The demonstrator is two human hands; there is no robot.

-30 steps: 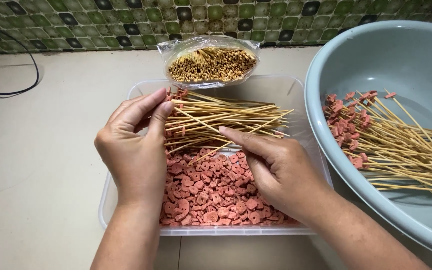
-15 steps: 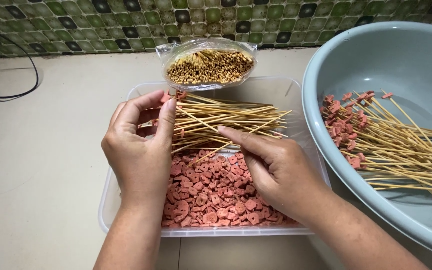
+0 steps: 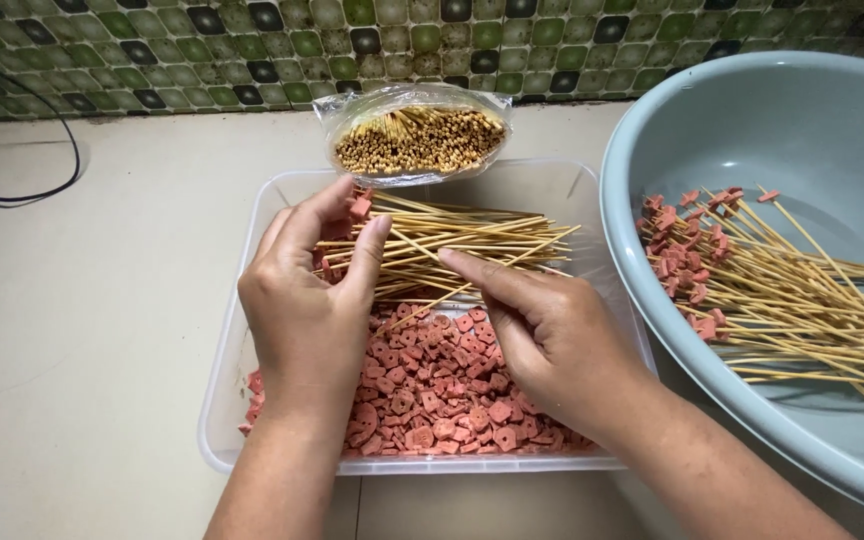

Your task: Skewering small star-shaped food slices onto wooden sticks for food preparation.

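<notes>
**Hands at the skewers over a tub of pink pieces**

While both hands hover over the clear plastic tub (image 3: 220, 420), the left hand (image 3: 307, 300) has its thumb and forefinger closed on a small pink piece (image 3: 359, 208) at the near end of the loose skewers (image 3: 462, 245). These bare bamboo sticks lie across the far half of the tub, just beyond both hands. The right hand (image 3: 542, 335) reaches in from the right, its forefinger and thumb stretched flat against the sticks; whether it actually grips one cannot be told. Beneath and between the hands, the near half of the tub is covered with a heap of pink pieces (image 3: 432, 390). Behind the tub, touching its far rim, a plastic bag of skewers (image 3: 417, 135) shows its stick ends. To the right, beside the tub, a grey-blue basin (image 3: 802, 110) holds loaded skewers (image 3: 772, 290), pink pieces threaded near their tips. A black cable (image 3: 47, 180) lies on the counter at far left.
</notes>
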